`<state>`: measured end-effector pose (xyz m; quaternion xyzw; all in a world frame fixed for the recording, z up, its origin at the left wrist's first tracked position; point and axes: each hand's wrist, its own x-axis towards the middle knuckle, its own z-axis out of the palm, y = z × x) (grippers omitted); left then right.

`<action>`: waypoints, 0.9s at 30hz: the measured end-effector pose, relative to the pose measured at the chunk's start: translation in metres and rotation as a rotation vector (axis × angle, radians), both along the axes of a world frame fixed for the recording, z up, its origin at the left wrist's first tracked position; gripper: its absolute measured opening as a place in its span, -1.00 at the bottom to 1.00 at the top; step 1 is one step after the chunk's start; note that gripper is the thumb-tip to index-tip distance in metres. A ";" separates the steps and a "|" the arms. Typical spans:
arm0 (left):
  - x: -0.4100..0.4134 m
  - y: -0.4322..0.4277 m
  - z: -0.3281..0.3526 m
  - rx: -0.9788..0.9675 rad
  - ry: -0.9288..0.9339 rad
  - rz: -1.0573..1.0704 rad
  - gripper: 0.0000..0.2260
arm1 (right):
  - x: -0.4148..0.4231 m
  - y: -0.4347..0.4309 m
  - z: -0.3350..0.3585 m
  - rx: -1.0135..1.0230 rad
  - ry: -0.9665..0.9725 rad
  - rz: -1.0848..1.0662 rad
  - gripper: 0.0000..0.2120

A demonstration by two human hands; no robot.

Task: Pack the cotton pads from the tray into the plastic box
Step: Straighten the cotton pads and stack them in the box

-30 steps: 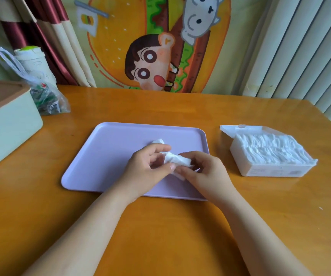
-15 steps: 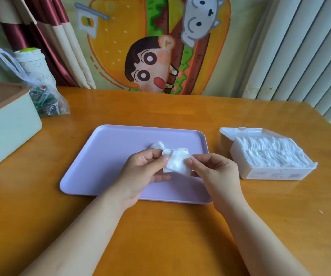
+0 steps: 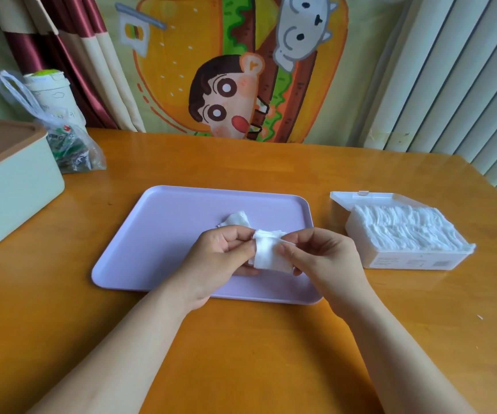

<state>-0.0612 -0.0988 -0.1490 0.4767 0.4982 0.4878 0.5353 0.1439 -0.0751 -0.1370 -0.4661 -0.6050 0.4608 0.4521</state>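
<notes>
Both hands meet over the near right part of the lilac tray [image 3: 163,243], sharing a small stack of white cotton pads [image 3: 269,252]. The left hand [image 3: 220,258] pinches the stack's left edge between thumb and curled fingers; the right hand [image 3: 321,258] pinches its right edge the same way, thumb on the face of the top pad. The stack seems lifted a little clear of the tray floor, though the angle makes that hard to confirm.

Just beyond the left hand's knuckles, a loose pad [image 3: 235,219] lies on the tray. It may be more than one.

To the right of the right hand, apart from the tray, the clear plastic box [image 3: 414,258] stands on the orange wooden counter [image 3: 241,354], its lid [image 3: 360,197] folded back on the far side and its inside filled with rows of white pads.

Far left of the left hand stand a pale green bin with a brown lid [image 3: 11,186] and, behind it, a clear bag [image 3: 74,150].
</notes>
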 end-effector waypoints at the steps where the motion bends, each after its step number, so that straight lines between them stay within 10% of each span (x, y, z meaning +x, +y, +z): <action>1: 0.000 0.000 0.000 0.004 0.004 -0.011 -0.82 | -0.001 0.000 0.000 0.001 -0.001 -0.006 -0.91; 17: 0.004 0.000 0.001 0.051 0.068 -0.024 -0.84 | -0.009 0.002 -0.012 0.001 -0.029 -0.048 -0.91; 21: 0.003 -0.001 0.003 0.048 0.028 -0.046 -0.82 | -0.006 0.007 -0.016 -0.072 -0.037 0.062 -0.62; 27: -0.003 0.008 0.004 0.112 0.203 0.190 -0.82 | -0.006 0.009 -0.020 0.030 0.005 -0.089 -0.93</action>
